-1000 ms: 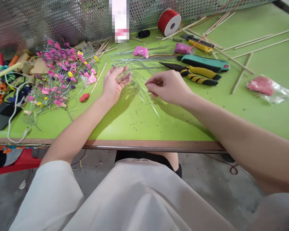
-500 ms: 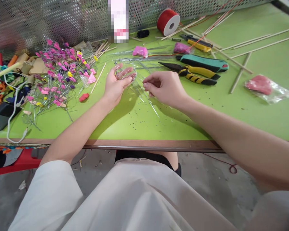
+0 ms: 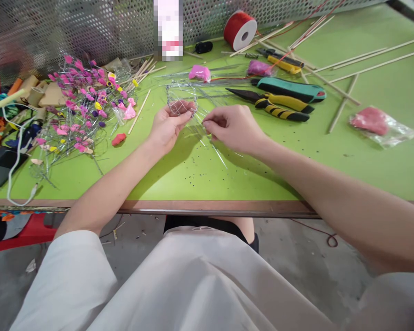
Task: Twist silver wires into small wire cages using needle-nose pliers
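One bagged lump [image 3: 370,120], left hand [image 3: 167,126] holding mesh [image 3: 182,108]

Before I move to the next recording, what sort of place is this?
Probably a small craft workshop: the green table bears pliers, thin wooden sticks and a heap of pink and purple wire flowers, and the left hand holds a wire mesh piece.

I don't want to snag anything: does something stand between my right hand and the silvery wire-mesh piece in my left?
No tool does; only thin, straight silvery wires cross the narrow gap between your right hand and the mesh piece. Whether they touch it, I cannot tell.
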{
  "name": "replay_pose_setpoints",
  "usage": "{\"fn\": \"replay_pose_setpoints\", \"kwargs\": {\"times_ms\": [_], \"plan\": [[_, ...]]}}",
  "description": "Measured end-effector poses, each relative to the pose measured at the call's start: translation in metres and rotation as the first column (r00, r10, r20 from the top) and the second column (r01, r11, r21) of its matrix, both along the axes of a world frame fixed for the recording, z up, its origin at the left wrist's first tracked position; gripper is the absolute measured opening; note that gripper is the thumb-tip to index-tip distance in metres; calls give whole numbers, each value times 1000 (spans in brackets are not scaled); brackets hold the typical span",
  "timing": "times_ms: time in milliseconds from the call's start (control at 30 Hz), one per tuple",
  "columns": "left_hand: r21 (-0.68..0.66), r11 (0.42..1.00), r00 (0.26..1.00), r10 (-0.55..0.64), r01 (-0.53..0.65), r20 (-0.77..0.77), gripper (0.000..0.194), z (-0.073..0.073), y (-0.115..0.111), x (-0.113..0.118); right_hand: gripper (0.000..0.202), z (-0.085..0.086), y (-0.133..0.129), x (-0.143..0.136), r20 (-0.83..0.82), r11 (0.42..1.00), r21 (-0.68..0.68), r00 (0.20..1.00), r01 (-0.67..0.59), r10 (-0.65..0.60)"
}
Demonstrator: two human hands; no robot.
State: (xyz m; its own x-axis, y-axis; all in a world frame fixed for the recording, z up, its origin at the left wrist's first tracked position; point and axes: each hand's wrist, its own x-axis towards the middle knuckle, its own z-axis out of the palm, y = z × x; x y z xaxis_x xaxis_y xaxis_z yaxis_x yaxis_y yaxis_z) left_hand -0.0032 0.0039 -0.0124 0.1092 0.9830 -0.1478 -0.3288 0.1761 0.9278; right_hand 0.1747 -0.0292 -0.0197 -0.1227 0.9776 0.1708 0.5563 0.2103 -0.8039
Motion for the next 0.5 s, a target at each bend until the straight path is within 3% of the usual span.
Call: {"fn": "replay_pose_setpoints", "kwargs": {"times_ms": [500], "plan": [[-47,997,998,55,-55,19,31,4,3,-1,19,10,-7,0,52,1000,11,999,0,-1]]}}
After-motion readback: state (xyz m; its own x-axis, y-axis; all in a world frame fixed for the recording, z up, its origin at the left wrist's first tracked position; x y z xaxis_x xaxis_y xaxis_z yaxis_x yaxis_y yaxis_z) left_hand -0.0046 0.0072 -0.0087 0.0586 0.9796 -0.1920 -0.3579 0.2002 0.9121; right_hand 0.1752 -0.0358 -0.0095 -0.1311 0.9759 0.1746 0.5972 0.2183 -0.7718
